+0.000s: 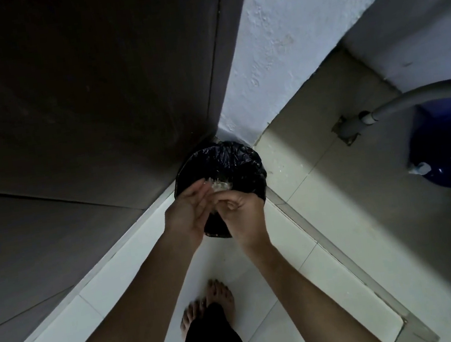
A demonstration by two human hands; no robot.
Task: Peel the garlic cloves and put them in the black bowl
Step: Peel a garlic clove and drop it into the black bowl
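Skins, papery, above crinkled black liner

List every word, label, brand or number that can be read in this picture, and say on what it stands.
None: no text can be read anywhere in this view.
Black bin bag: plain, no print shows.
Blue drum: no label shows; the small white piece at its edge is too blurred to tell.
Wall and floor tiles: no signs.
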